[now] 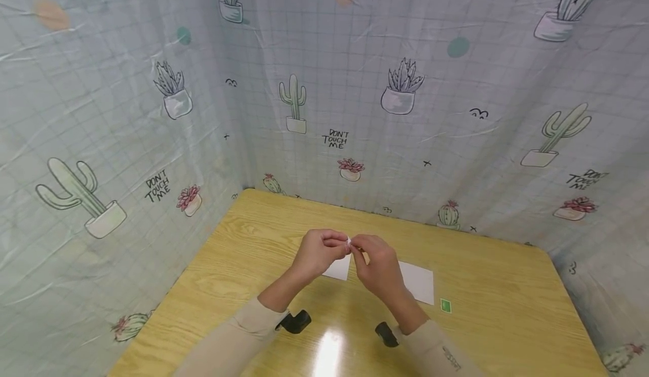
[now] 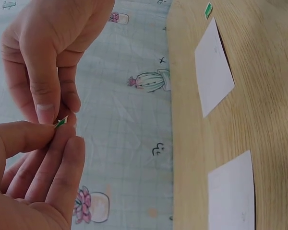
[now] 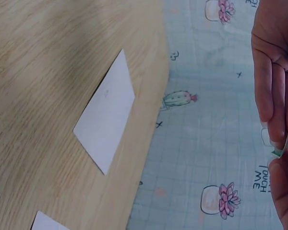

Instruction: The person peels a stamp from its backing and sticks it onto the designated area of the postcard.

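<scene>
Centrally, the left grip [image 1: 313,256] pinches the label [image 2: 62,121], small and green with a white edge, between thumb and finger, its other fingers extended; the right grip [image 1: 377,261] pinches it from the opposite side, the fingertips of both almost meeting. The label is held above the worktop [image 1: 487,287]. The step in hand is judged to be fine two-handed work at the label's edge, possibly the parting of a backing, though the fingers hide too much to confirm this. The next move would call for a steady left hold and a light, slow draw by the right. Farther out, the left card [image 1: 338,269] lies below the grips, partly hidden; the right card [image 1: 418,282] lies rightward, a second label [image 1: 445,305] just beside its near corner
</scene>
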Demonstrator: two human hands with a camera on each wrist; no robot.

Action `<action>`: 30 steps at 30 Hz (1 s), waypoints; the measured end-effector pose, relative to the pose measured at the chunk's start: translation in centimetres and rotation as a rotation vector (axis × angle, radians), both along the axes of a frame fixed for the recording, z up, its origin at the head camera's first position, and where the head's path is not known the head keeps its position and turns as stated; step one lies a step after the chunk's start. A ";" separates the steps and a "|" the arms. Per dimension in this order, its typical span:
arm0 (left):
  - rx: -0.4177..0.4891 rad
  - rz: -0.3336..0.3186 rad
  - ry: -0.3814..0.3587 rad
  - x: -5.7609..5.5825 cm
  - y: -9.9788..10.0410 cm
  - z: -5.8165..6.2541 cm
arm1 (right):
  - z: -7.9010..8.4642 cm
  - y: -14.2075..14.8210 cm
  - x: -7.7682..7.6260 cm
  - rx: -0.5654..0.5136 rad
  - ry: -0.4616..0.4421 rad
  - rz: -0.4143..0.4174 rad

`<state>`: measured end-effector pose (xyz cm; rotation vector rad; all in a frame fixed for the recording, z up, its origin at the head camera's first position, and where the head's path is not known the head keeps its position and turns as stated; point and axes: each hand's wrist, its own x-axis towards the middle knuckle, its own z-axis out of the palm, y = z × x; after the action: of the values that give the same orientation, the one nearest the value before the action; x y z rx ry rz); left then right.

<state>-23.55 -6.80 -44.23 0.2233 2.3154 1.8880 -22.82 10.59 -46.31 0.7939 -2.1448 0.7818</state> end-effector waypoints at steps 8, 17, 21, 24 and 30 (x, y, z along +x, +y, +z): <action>0.105 0.001 -0.084 -0.2 0.0 -0.1 | 0.0 0.5 0.1 0.052 0.039 0.051; 0.072 -0.004 -0.074 0.0 0.0 0.0 | 0.1 0.3 0.2 0.050 0.051 0.054; 0.093 -0.018 -0.049 0.3 -0.1 -0.1 | -0.2 0.0 0.4 0.015 0.020 0.000; 0.119 -0.029 -0.046 0.6 -0.1 0.1 | -0.5 -0.4 0.7 -0.045 -0.024 -0.050; 0.194 -0.027 -0.075 0.7 -0.1 -0.3 | -0.6 -1.2 1.0 -0.176 -0.124 -0.095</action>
<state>-22.89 -6.85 -44.53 0.2000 2.0724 2.0706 -21.78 9.39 -46.91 0.5607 -2.1681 0.9763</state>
